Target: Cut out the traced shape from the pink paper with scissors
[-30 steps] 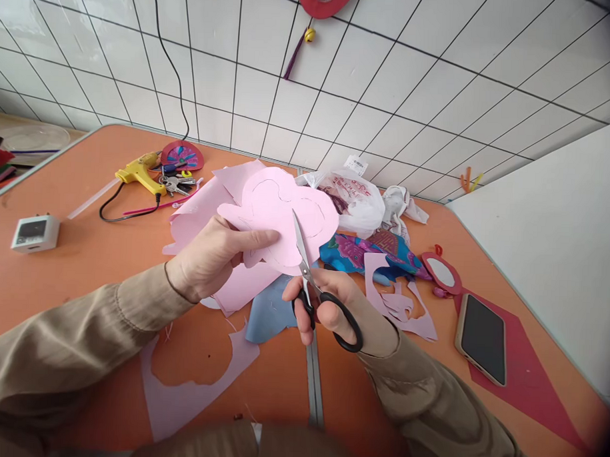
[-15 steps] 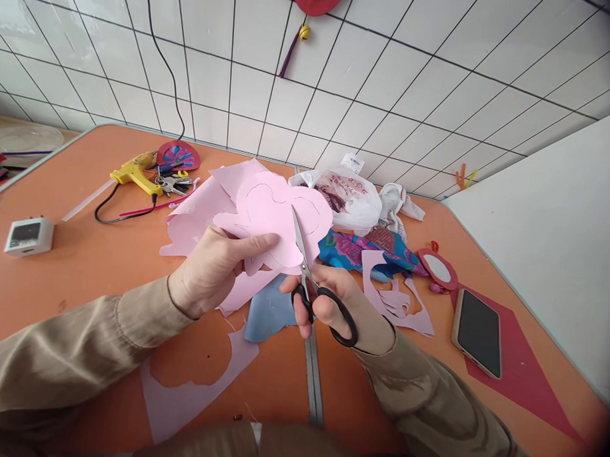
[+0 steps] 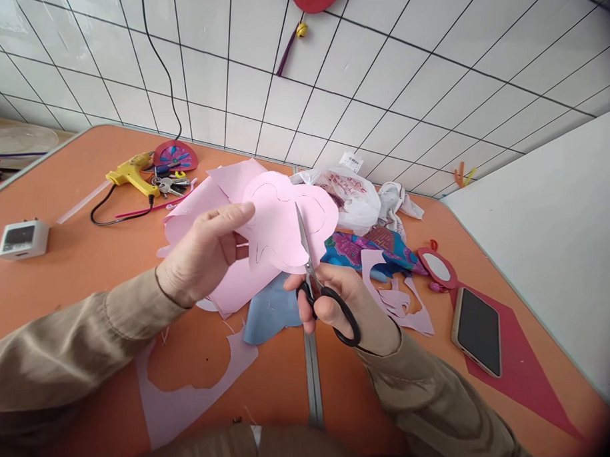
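Observation:
A pink sheet [image 3: 278, 221], rounded in outline and marked with thin dark drawn lines, is held up over the table. My left hand [image 3: 204, 251] pinches its left edge, the thumb in front and the fingers partly hidden behind. My right hand [image 3: 340, 290] holds scissors [image 3: 308, 268] with black handles, thumb and fingers through the loops. The scissor blades point up and away across the right part of the pink sheet, close to a drawn line. Below lie more pink material [image 3: 243, 286] and a blue piece [image 3: 272, 311].
A yellow glue gun [image 3: 131, 172], keys [image 3: 171, 184] and a white charger [image 3: 23, 239] lie left. Pink offcuts [image 3: 189, 404] lie in front. On the right are a plastic bag [image 3: 353, 197], flowered cloth [image 3: 374, 247], a small mirror [image 3: 438, 268] and a phone [image 3: 478, 331] on red sheet [image 3: 524, 376].
My left hand has shifted left, its thumb now nearer the pink sheet's edge. The sheet has turned slightly and moved right, and the scissors have moved a little right with my right hand.

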